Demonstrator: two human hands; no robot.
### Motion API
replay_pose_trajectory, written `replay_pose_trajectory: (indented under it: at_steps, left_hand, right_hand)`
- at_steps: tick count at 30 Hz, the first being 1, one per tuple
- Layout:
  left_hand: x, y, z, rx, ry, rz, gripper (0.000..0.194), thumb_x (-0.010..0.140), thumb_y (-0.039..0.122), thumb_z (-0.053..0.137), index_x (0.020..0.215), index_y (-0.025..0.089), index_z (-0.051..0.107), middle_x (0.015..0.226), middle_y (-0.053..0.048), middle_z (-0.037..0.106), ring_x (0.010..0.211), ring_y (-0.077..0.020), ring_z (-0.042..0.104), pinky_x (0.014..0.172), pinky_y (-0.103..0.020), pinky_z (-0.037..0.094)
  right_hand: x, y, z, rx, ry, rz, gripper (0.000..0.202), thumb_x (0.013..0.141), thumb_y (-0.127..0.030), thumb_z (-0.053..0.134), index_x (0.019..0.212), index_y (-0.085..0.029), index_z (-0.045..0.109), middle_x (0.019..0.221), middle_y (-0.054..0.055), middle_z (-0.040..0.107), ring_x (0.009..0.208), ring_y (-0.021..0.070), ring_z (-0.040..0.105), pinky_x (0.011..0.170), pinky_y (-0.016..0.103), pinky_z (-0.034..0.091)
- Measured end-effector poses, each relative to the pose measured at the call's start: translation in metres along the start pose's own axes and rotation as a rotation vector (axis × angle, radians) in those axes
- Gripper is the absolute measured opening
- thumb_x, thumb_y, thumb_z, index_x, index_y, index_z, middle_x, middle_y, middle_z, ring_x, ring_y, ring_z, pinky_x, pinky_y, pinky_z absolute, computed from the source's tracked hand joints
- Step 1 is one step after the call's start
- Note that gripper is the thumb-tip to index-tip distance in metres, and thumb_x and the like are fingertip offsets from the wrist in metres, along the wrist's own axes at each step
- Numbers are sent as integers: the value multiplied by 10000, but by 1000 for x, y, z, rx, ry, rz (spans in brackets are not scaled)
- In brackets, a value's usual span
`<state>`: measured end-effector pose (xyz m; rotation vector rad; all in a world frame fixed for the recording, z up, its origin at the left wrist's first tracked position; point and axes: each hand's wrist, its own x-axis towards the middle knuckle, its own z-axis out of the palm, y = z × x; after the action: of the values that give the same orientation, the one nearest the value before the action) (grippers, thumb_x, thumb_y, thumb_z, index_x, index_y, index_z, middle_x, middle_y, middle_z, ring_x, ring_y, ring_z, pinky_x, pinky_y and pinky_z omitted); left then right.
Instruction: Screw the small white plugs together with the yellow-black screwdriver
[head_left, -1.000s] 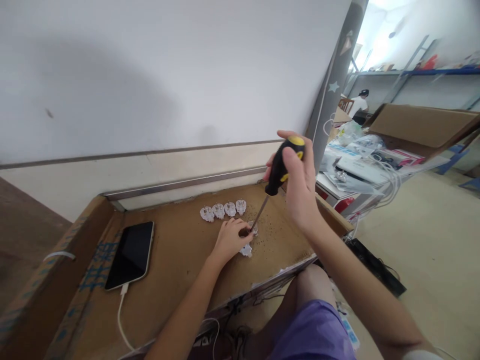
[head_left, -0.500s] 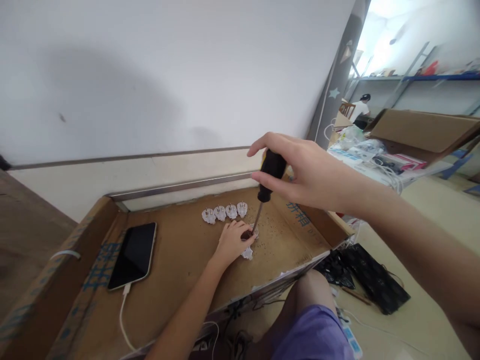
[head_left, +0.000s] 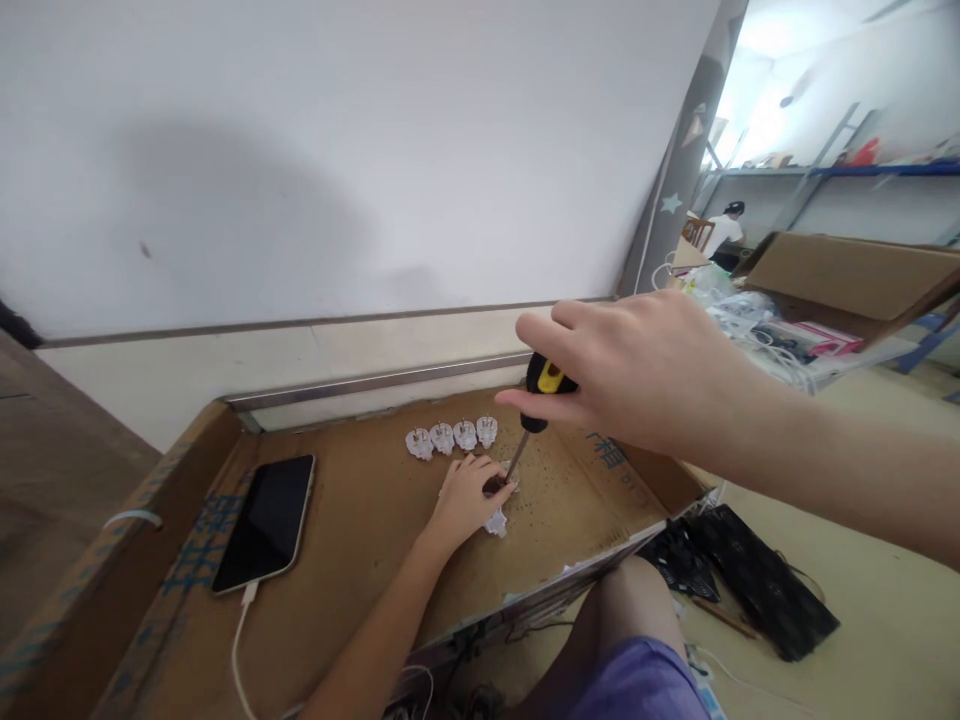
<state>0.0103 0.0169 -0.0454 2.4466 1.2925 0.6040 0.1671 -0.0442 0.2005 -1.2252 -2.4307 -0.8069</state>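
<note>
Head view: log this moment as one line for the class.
right hand: grips screwdriver, tip down; left hand: on white piece; four plugs: in a row; phone: on cardboard

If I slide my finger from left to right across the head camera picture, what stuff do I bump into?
Phone → row of four white plugs → screwdriver → pale star → person in a white top → cardboard box at the far right.

Your screwdriver has a plastic handle and a metal shaft; before you lie matt cardboard, a glossy-screened phone and metal-pinned plastic plugs.
</note>
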Motion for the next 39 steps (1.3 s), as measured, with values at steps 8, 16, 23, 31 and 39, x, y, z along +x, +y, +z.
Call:
replay_pose_trajectory:
  at_steps: [8, 16, 23, 31, 39]
  left_hand:
    - [-1, -1, 2, 23, 16, 29, 97, 840, 283, 566, 783, 220, 613, 860, -2, 644, 877, -196, 533, 789, -341, 350]
    - [-2, -1, 4, 32, 14, 28, 113, 843, 279, 562, 756, 210, 585, 859, -4, 643, 882, -202, 532, 788, -344, 361]
    - [-2, -1, 6, 24, 21, 26, 109, 837, 270, 557, 751, 205, 573, 854, -12, 641, 891, -209, 542, 788, -346, 377]
    - [-1, -1, 6, 34, 24, 38, 101, 834, 265, 561, 756, 200, 566, 857, -5, 635, 878, -206, 533, 771, -333, 367]
    - [-2, 1, 8, 27, 34, 24, 108, 831, 258, 580, 744, 194, 573, 818, -6, 634, 865, -205, 538, 758, -321, 361]
  right_hand:
    - [15, 12, 2, 205, -97, -1, 253, 766, -451, 624, 825, -211, 569, 630, -10, 534, 482, 101, 419, 457, 258, 216]
    - [19, 15, -4, 356, -286, -65, 254, 740, -291, 623, 986, -240, 584, 736, -2, 610, 465, 90, 438, 443, 249, 274]
    - [21, 24, 3, 226, -166, -11, 316, 691, -446, 684, 904, -223, 619, 700, -2, 597, 404, 60, 329, 432, 258, 208]
    - [26, 23, 0, 205, -154, 119, 334, 660, -499, 715, 630, -196, 577, 430, -61, 369, 361, 52, 234, 461, 268, 197]
    - [31, 26, -7, 215, -361, 46, 314, 726, -512, 640, 835, -223, 585, 522, -41, 492, 396, 75, 382, 432, 256, 233]
